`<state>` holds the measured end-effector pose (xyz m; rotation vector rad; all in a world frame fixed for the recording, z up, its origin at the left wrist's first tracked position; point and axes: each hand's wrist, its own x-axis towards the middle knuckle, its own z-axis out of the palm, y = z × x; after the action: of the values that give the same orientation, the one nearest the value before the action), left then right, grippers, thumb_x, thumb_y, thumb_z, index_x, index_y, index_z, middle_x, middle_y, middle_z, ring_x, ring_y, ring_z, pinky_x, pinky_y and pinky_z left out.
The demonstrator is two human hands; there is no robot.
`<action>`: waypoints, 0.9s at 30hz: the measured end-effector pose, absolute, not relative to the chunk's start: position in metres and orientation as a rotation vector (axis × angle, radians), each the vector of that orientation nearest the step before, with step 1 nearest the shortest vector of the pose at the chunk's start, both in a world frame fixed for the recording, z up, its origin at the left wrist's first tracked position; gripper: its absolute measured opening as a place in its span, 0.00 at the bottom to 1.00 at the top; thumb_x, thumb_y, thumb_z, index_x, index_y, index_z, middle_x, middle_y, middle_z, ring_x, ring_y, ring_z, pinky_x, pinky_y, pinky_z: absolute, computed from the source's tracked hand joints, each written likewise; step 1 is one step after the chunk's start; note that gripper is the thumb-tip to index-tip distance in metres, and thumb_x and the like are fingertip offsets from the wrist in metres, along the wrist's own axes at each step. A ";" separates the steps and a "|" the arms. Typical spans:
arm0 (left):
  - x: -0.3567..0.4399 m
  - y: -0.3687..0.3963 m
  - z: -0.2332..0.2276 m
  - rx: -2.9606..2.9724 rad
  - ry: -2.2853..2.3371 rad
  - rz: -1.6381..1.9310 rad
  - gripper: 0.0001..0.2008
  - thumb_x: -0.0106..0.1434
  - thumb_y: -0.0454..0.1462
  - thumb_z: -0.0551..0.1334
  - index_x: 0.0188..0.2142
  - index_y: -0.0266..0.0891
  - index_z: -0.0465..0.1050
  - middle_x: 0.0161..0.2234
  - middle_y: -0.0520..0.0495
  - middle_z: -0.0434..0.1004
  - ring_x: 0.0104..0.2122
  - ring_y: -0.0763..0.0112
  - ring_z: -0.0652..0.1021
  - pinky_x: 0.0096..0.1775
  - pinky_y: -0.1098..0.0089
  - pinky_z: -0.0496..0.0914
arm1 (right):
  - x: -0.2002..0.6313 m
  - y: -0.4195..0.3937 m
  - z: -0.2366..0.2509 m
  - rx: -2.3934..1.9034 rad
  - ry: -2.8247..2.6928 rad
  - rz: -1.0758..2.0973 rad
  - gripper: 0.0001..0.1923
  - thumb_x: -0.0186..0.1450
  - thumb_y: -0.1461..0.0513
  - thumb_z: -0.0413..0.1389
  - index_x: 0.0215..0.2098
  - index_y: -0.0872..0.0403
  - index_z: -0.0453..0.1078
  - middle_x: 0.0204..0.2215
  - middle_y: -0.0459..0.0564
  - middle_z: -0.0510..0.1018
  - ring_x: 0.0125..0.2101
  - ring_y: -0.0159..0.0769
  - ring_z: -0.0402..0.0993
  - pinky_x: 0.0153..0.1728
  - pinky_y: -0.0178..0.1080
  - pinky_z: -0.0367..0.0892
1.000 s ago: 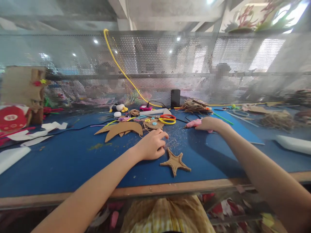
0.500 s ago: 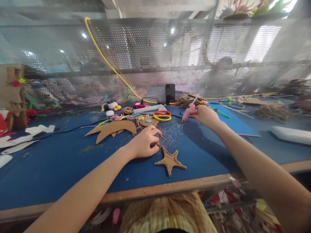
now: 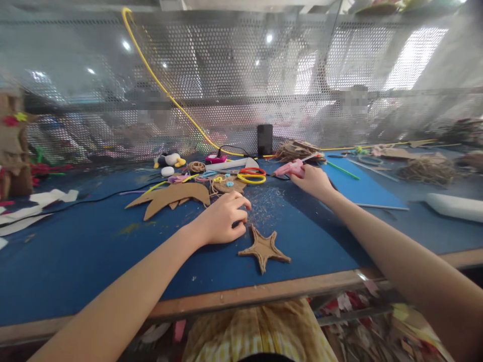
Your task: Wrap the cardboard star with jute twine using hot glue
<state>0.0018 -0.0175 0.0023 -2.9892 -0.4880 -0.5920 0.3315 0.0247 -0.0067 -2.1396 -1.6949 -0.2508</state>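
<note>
Working outward from the bench edge, we note the cardboard star [image 3: 264, 248] flat on the blue mat [image 3: 75, 251], just beside our left hand [image 3: 223, 222], which rests knuckles-up with fingers curled loosely; whether it pinches anything we cannot tell. The star looks light, thin and fairly stiff, its points liable to bend, so we judge it best pinched at the centre or lifted by an edge. Farther out, our right hand [image 3: 312, 180] is closed round the grip of the pink glue gun [image 3: 290, 169], nozzle pointing left toward the scissors [image 3: 252, 175]; it looks light, rigid plastic.
</note>
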 end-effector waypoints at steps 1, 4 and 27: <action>0.002 -0.018 0.003 -2.988 -0.487 -0.587 0.09 0.62 0.30 0.59 0.28 0.37 0.76 0.47 0.42 0.77 0.49 0.55 0.72 0.53 0.54 0.69 | 0.330 0.027 -0.009 -2.137 -1.706 -0.242 0.21 0.66 0.48 0.52 0.43 0.57 0.74 0.39 0.60 0.83 0.38 0.48 0.79 0.34 0.40 0.63; 0.003 -0.019 0.003 -2.979 -0.484 -0.581 0.09 0.62 0.30 0.59 0.28 0.37 0.75 0.46 0.42 0.78 0.49 0.55 0.72 0.52 0.54 0.69 | 0.329 0.033 -0.016 -2.125 -1.733 -0.236 0.22 0.66 0.49 0.52 0.43 0.58 0.74 0.40 0.62 0.83 0.37 0.48 0.79 0.32 0.40 0.62; 0.003 -0.019 0.003 -2.925 -0.439 -0.560 0.09 0.64 0.30 0.59 0.31 0.36 0.77 0.46 0.42 0.78 0.48 0.56 0.73 0.51 0.56 0.70 | 0.321 0.025 -0.024 -1.466 -2.377 -0.304 0.21 0.71 0.63 0.46 0.49 0.42 0.80 0.45 0.55 0.76 0.48 0.49 0.61 0.52 0.52 0.57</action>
<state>0.0025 -0.0193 0.0031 -2.9249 -0.4390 -0.5603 0.3208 0.0247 -0.0238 -1.4663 -2.3772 -0.3045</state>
